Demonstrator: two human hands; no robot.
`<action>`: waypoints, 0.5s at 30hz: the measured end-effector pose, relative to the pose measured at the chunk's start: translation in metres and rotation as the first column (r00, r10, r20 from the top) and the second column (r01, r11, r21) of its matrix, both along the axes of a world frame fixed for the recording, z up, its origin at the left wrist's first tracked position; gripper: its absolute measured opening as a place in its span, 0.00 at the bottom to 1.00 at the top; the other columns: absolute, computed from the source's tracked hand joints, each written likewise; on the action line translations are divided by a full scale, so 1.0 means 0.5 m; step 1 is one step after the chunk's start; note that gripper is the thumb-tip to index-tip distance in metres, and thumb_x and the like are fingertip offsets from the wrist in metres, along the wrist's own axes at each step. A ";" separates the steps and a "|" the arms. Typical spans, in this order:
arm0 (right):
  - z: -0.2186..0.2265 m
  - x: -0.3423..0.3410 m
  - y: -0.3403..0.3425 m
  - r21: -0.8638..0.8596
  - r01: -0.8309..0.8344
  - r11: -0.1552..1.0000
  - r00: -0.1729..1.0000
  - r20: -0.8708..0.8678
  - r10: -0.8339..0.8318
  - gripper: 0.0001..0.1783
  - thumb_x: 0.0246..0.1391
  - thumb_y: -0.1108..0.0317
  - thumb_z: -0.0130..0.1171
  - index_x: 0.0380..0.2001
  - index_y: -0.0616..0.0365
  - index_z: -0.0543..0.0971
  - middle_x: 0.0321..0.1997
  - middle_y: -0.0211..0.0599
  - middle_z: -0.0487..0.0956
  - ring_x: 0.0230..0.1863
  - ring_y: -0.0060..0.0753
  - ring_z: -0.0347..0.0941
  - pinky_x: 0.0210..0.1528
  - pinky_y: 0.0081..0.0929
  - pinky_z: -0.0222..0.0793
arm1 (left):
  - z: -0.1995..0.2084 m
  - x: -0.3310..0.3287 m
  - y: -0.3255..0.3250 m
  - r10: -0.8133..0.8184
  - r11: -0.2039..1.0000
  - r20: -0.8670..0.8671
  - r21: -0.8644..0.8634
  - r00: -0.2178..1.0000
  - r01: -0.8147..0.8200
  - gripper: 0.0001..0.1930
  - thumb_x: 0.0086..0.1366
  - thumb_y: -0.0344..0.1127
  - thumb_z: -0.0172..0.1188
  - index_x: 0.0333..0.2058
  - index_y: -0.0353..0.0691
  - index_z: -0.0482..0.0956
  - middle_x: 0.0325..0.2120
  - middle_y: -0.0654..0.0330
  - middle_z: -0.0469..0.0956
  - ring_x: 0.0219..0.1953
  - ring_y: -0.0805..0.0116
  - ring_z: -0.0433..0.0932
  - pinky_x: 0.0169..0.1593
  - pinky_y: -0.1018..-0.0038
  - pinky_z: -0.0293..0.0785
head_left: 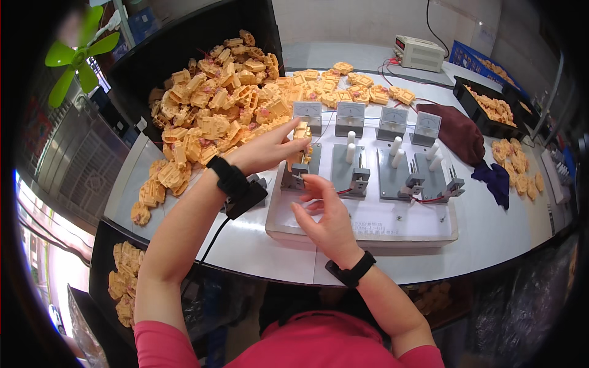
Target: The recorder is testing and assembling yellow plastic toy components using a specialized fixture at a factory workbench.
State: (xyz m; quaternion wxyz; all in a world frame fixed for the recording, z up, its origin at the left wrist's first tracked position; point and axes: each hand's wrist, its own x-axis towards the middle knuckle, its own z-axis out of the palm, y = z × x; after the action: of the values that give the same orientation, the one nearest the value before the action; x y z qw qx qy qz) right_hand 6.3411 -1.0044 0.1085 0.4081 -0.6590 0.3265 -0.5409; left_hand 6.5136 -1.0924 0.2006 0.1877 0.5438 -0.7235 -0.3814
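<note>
My left hand (264, 149) reaches to the leftmost test fixture and grips a yellow plastic part (302, 134) between thumb and fingers. That part stands upright against the grey fixture plate (316, 158). My right hand (328, 218) is just in front of the same fixture, its fingers curved and the thumb apart. Its index fingertip is at the small grey clamp block (299, 173); whether it presses on it cannot be made out. Behind the fixture stands a small analog meter (307, 113). Both wrists wear black bands.
A big heap of yellow parts (215, 98) spills from a black bin (257, 24) at the left. More fixtures with white pegs (397, 158) stand to the right on a white base (368, 230). Beyond are a power supply (420, 54), brown cloth (454, 132) and black tray (491, 110).
</note>
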 end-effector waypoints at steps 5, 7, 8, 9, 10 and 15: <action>-0.016 -0.026 0.023 -0.387 0.111 0.915 0.819 -0.486 -0.305 0.13 0.48 0.68 0.66 0.36 0.58 0.77 0.39 0.36 0.73 0.42 0.43 0.72 0.43 0.38 0.70 | 0.015 0.080 0.121 0.126 0.992 -0.038 -0.001 0.991 -0.127 0.34 0.72 0.48 0.50 0.70 0.41 0.50 0.42 0.63 0.72 0.42 0.76 0.69 0.44 0.80 0.67; -0.023 -0.023 0.013 -0.362 0.095 0.927 0.823 -0.496 -0.277 0.10 0.49 0.68 0.65 0.34 0.57 0.77 0.37 0.36 0.73 0.41 0.42 0.72 0.42 0.38 0.70 | -0.022 0.139 0.182 0.164 0.986 0.034 0.005 0.986 -0.165 0.33 0.69 0.48 0.55 0.65 0.34 0.60 0.37 0.60 0.76 0.37 0.75 0.72 0.42 0.77 0.71; -0.022 -0.019 0.004 -0.347 0.080 0.934 0.826 -0.501 -0.257 0.08 0.49 0.68 0.65 0.32 0.56 0.77 0.35 0.35 0.74 0.40 0.42 0.73 0.41 0.38 0.70 | -0.030 0.154 0.215 0.205 0.978 0.049 0.037 0.978 -0.207 0.31 0.68 0.46 0.57 0.63 0.35 0.64 0.37 0.58 0.77 0.39 0.73 0.74 0.44 0.76 0.71; -0.020 -0.014 -0.003 -0.341 0.063 0.938 0.833 -0.499 -0.238 0.08 0.49 0.68 0.65 0.32 0.56 0.77 0.35 0.35 0.74 0.40 0.42 0.73 0.41 0.38 0.70 | -0.055 0.177 0.246 0.242 0.970 0.091 -0.023 0.966 -0.241 0.29 0.68 0.46 0.57 0.62 0.35 0.66 0.38 0.58 0.78 0.40 0.72 0.75 0.45 0.75 0.72; -0.015 -0.013 -0.009 -0.321 0.084 0.944 0.815 -0.523 -0.250 0.06 0.50 0.68 0.64 0.31 0.55 0.78 0.33 0.35 0.74 0.39 0.42 0.73 0.40 0.37 0.71 | -0.081 0.196 0.267 0.281 0.959 0.130 -0.084 0.951 -0.272 0.28 0.68 0.46 0.58 0.61 0.35 0.68 0.39 0.57 0.78 0.42 0.70 0.76 0.45 0.75 0.72; -0.003 -0.012 -0.010 -0.289 0.135 0.948 0.783 -0.555 -0.281 0.06 0.51 0.67 0.64 0.29 0.54 0.78 0.31 0.34 0.74 0.34 0.41 0.75 0.36 0.36 0.72 | -0.136 0.238 0.305 0.408 0.913 0.145 -0.071 0.901 -0.402 0.26 0.65 0.47 0.59 0.56 0.35 0.73 0.39 0.54 0.78 0.42 0.65 0.77 0.47 0.72 0.72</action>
State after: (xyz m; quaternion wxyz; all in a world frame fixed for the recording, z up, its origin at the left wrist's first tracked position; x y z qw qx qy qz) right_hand 6.3353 -1.0094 0.1069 0.1437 -0.7967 0.4421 -0.3863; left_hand 6.6327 -0.9401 0.1324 0.2161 0.7068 -0.6145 -0.2759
